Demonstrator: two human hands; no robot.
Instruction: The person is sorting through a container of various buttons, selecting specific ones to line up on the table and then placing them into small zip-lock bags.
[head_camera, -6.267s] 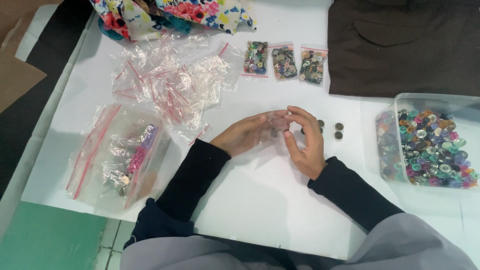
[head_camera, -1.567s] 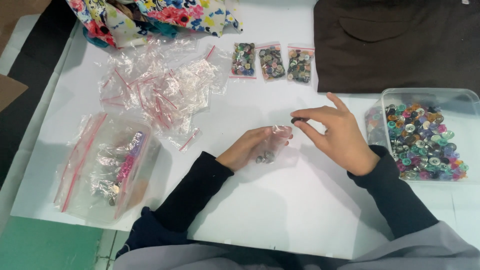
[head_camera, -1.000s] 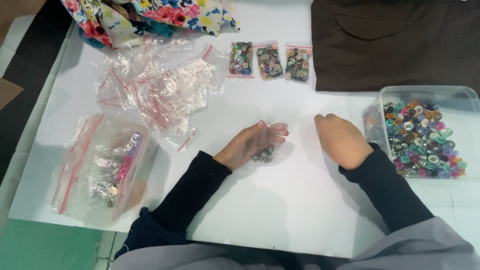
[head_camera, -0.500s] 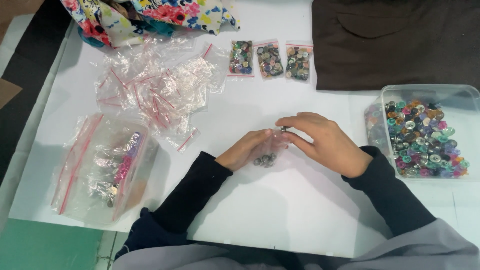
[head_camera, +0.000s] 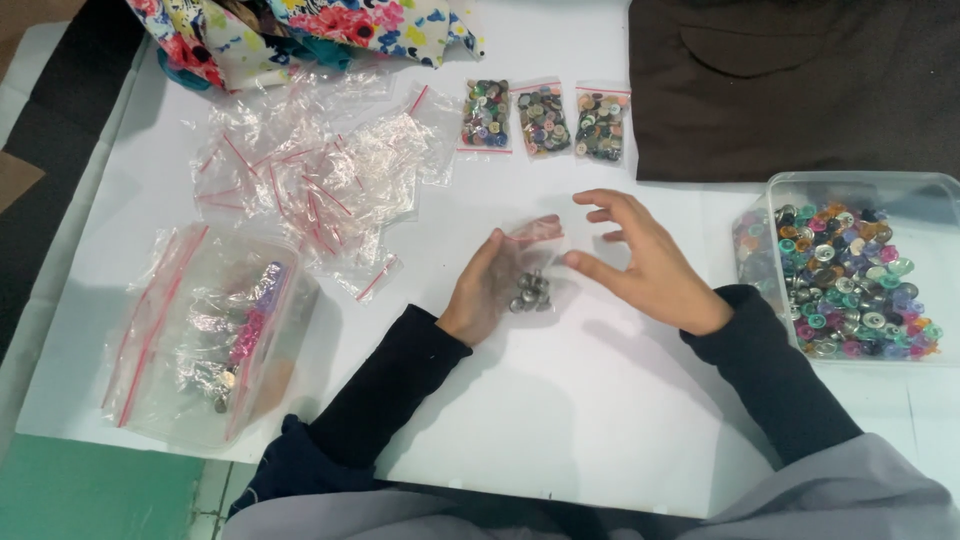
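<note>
While your left hand (head_camera: 487, 290) cradles a small clear plastic bag (head_camera: 532, 262) of dull metal buttons (head_camera: 530, 291) at the white surface's (head_camera: 560, 420) middle, its fingers curl loosely around the crinkled film. Your right hand (head_camera: 645, 268) hovers just beside, fingers spread, grasping nothing. The bag's mouth is hard to make out. A clear tub (head_camera: 850, 270) of glossy coloured buttons sits right; empty bags (head_camera: 320, 180) lie left.

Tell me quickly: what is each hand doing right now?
Left hand: closed on a small clear plastic zip bag with metal buttons inside.
Right hand: open, fingers spread, holding nothing, beside the bag.
</note>
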